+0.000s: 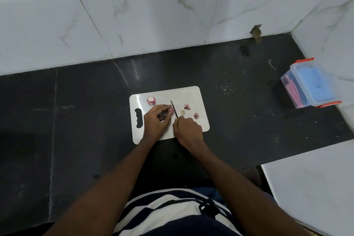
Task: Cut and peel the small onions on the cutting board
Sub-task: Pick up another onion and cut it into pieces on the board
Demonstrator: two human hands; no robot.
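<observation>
Pink-skinned and judged small, round and slippery, the onion (171,110) is pinched near the middle of the cutting board (193,94) by the left hand (156,120), while the knife (174,111) is gripped beside it by the right hand (188,130).

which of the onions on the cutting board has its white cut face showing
The onion at the board's far left corner, above the handle slot. Its round white cut face shows; the one pinched in the left hand shows only pink skin.

We wear a navy-and-white striped cotton shirt (164,209), well back from our hands. Our forearms are bare. A black plastic clip (207,207) sits on the shirt.
</observation>
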